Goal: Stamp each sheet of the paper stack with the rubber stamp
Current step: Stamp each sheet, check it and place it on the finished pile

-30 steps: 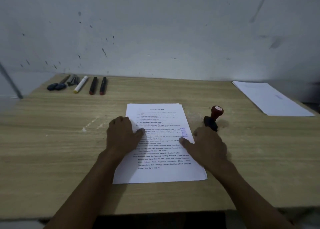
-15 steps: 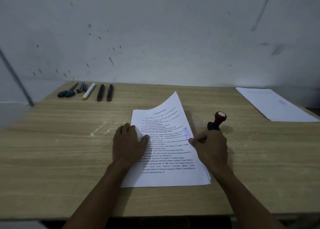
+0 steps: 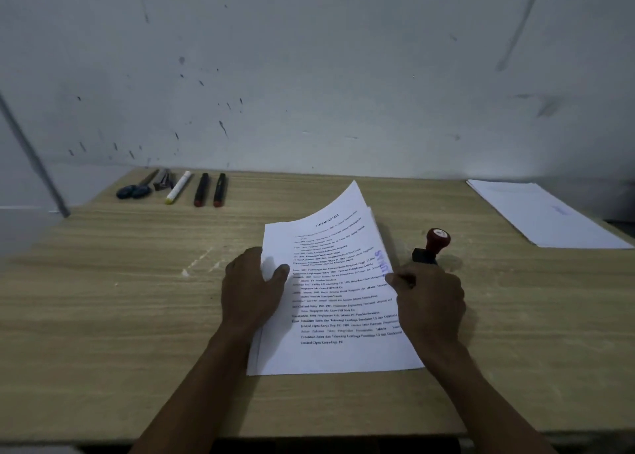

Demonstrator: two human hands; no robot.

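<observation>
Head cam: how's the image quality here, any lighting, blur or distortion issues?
Head view: dim and underexposed, hands and forearms nearly silhouetted; wide-angle bowing curves the table edges; wall softly lit, no glare; text on the top sheet soft, only partly legible, blue stamp mark blurred; rubber stamp casts a faint shadow to its right.

White top sheet [image 3: 340,302] with black print and a blue-violet stamp mark [image 3: 384,264]; rubber stamp [image 3: 433,245] — red knob, black base; light wood-grain table [image 3: 120,299]; two black markers [image 3: 210,189], red-tipped — upper left.
</observation>
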